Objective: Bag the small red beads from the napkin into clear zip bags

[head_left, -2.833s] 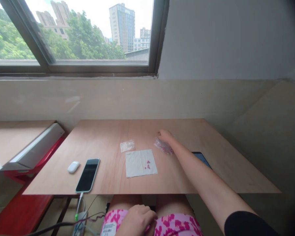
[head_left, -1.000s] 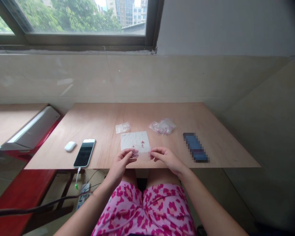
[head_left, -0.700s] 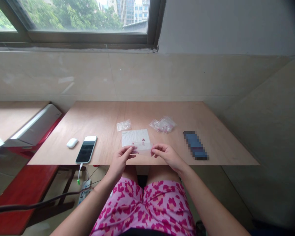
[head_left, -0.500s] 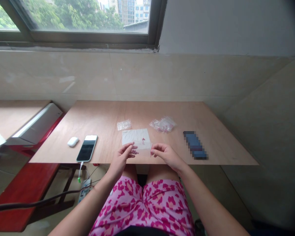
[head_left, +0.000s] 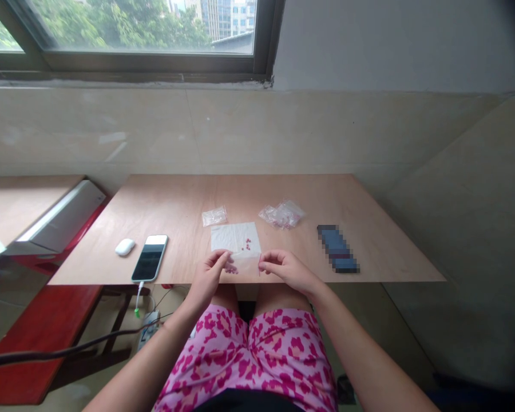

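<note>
A person's left hand [head_left: 206, 276] and right hand [head_left: 288, 270] are pinching a clear plastic sleeve [head_left: 245, 264] from either side, just inside the plywood worktop's [head_left: 175, 206] near edge, with pink beads [head_left: 230, 268] showing by the left fingers. Behind it, a white paper sheet [head_left: 228, 237] is carrying more pink beads [head_left: 248, 244], while a small clear bag [head_left: 214, 216] and a bead-filled bag [head_left: 282, 214] are lying toward the far edge.

We have a small clear plastic bag [head_left: 245, 263] held flat by its two sides, over the near edge of a crumpled white sheet [head_left: 232, 237]. A few pink beads [head_left: 230, 268] show at the bag's left end, and a small cluster of pink beads [head_left: 248, 245] lies on the sheet, just beyond it.
</note>
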A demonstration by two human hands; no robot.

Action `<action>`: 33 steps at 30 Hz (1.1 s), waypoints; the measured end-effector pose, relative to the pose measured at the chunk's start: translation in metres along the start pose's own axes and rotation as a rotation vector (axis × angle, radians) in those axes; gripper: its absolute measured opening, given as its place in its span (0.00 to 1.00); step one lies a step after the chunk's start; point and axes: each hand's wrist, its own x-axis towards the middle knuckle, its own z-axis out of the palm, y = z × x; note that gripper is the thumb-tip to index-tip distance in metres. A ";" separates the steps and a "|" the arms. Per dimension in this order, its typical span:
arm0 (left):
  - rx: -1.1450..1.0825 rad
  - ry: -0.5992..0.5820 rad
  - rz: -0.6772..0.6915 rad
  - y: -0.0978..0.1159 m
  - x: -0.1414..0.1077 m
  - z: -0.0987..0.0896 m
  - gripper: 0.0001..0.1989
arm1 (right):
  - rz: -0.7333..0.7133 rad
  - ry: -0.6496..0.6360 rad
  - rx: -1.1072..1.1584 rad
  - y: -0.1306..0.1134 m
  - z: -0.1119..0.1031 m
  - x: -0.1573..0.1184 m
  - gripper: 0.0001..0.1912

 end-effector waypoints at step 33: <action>0.313 -0.410 0.043 0.013 -0.026 0.017 0.22 | 0.009 -0.148 0.073 -0.006 0.038 -0.006 0.18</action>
